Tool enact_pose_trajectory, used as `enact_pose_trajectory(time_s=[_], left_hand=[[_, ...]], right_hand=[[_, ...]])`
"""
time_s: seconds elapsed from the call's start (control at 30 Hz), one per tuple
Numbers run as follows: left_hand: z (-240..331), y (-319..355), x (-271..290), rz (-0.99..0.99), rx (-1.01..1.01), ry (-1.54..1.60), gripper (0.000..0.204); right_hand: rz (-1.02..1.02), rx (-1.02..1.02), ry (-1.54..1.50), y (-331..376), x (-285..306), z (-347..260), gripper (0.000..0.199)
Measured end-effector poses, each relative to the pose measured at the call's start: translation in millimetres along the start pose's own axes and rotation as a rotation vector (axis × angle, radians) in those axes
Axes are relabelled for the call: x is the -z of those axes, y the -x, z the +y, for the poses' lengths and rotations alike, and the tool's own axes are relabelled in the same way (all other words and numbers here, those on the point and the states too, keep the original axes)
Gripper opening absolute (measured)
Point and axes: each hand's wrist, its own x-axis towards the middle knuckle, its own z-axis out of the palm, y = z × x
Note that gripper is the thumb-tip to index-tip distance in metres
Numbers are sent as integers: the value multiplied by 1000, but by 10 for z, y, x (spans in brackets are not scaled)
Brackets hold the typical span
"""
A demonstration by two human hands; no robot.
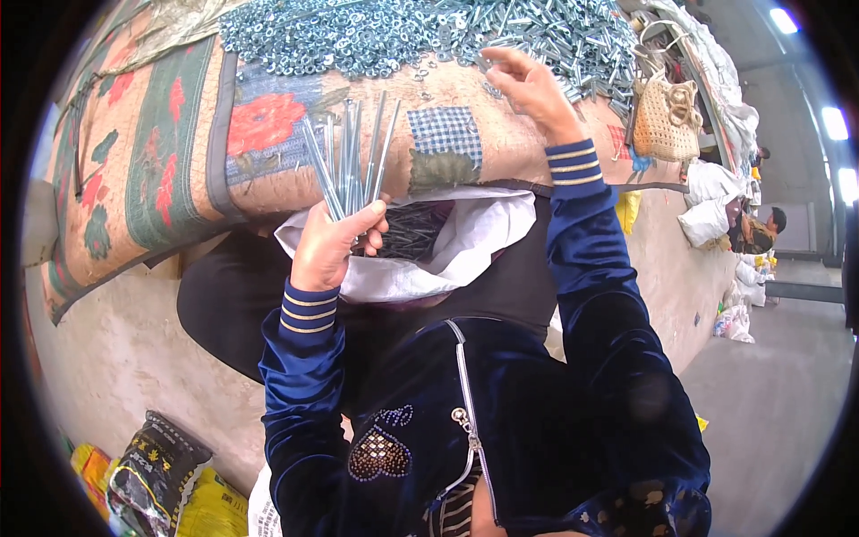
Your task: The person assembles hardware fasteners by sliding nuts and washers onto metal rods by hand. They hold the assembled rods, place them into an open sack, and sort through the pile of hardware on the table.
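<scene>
Metal rods [346, 170]: lower ends hidden in left hand's [327, 246] closed grasp, over white sack [501, 228]. Right hand [532, 89] raised near hardware pile [358, 36], fingers curled; whether pinching anything, cannot tell.

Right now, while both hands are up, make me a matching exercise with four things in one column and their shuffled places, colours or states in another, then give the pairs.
Column one
1. left hand
2. right hand
3. white sack
4. woven bag

Column two
A. straw-coloured
B. open, with dark rods inside
C. holding a bunch of shiny rods
D. raised near the heap of metal parts

Pairs: 1-C, 2-D, 3-B, 4-A
</scene>
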Motion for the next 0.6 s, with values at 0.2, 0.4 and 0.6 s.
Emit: enact_pose_trajectory(time_s=[0.2, 0.4, 0.6], left_hand=[[26, 28, -81, -114, 59, -39, 28], [47, 54, -82, -149, 63, -14, 27], [45, 74, -52, -167, 66, -28, 25]], right_hand=[[-164, 157, -137, 333, -367, -182, 33], [-191, 10, -665, 410, -557, -276, 28], [-315, -100, -602, 496, -490, -458, 31]])
